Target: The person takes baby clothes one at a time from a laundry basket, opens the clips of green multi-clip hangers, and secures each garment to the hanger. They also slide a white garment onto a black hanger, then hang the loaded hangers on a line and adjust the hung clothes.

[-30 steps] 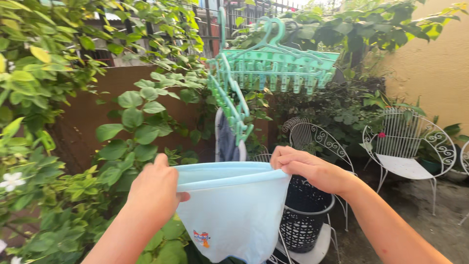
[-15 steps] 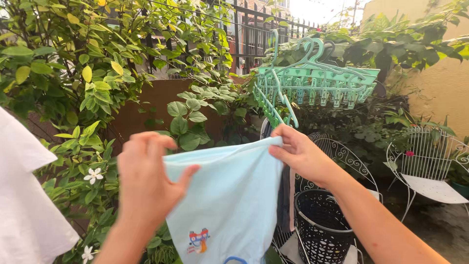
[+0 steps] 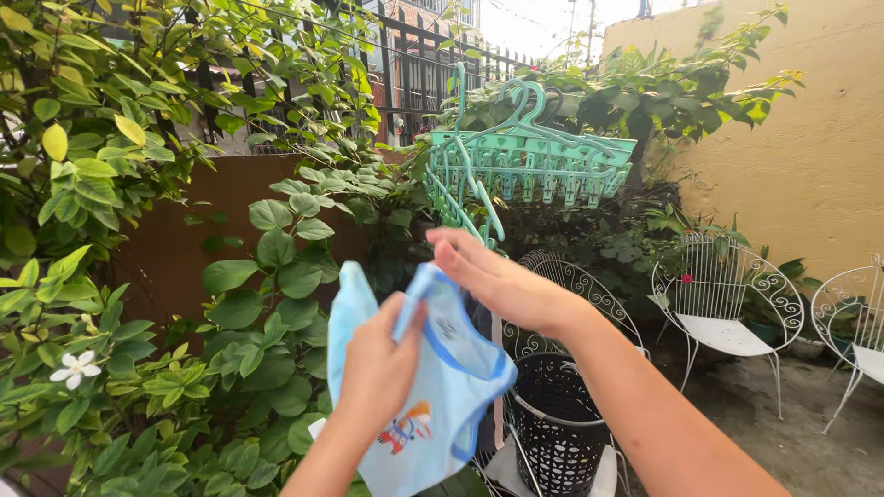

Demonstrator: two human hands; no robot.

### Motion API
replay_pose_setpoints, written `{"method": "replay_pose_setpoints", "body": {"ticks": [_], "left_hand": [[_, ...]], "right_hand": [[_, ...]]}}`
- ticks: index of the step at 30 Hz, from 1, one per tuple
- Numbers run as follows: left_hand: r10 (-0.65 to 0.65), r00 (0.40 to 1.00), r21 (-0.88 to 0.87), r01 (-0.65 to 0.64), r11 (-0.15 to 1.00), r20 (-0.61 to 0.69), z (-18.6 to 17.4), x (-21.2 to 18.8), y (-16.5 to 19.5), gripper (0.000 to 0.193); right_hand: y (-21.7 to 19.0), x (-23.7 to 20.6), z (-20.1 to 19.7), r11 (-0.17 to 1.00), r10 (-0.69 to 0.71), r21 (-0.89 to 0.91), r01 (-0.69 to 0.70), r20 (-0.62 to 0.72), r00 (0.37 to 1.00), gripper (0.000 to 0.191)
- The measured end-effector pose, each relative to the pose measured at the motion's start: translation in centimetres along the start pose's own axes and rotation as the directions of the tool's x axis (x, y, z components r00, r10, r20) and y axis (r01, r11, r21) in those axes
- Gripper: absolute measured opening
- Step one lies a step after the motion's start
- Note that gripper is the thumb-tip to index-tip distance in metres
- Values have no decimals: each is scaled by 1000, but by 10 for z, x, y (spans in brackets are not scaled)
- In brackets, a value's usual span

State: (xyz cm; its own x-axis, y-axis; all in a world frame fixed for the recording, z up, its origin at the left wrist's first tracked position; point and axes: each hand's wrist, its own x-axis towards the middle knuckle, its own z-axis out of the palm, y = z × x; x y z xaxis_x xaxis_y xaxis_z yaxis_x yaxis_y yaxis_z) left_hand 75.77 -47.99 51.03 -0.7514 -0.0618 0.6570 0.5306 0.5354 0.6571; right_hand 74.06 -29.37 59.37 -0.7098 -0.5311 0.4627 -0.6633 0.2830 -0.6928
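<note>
One pale blue garment (image 3: pixel 433 396), one teal peg hanger (image 3: pixel 529 161), one black basket (image 3: pixel 557 423) below it, two white chairs (image 3: pixel 727 304) right of the basket, one white flower (image 3: pixel 75 366)

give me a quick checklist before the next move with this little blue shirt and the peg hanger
1. Left hand grips the light blue shirt: ok.
2. Right hand holds the shirt's top edge: cannot tell, the fingers look loose near it.
3. Green peg hanger hangs within view above the hands: ok.
4. Free pegs on the hanger: ok, no clothes show on the pegs.
5. Shirt spread flat for pegging: not ok, it is bunched in the left hand.
6. Black basket stands below on a white chair: ok.
</note>
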Motion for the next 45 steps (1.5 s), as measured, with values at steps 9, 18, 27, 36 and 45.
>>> {"method": "replay_pose_setpoints", "body": {"ticks": [9, 18, 27, 36, 45], "left_hand": [[-2, 963, -3, 2, 1000, -268, -40, 37, 1, 28], [-306, 840, -772, 536, 342, 447, -63, 45, -55, 34], [-206, 930, -542, 9, 841, -304, -45, 68, -70, 33], [265, 918, -305, -354, 884, -296, -4, 74, -39, 128], [-38, 985, -387, -31, 922, -169, 13, 96, -24, 137]], "right_hand": [[63, -4, 27, 803, 558, 266, -533, -23, 830, 33], [85, 37, 23, 514, 433, 841, -169, -84, 898, 33], [107, 51, 15, 510, 436, 851, 124, -380, 815, 33], [114, 86, 21, 485, 453, 857, 176, -418, 787, 33], [106, 107, 17, 782, 205, 595, 188, -530, 823, 32]]}}
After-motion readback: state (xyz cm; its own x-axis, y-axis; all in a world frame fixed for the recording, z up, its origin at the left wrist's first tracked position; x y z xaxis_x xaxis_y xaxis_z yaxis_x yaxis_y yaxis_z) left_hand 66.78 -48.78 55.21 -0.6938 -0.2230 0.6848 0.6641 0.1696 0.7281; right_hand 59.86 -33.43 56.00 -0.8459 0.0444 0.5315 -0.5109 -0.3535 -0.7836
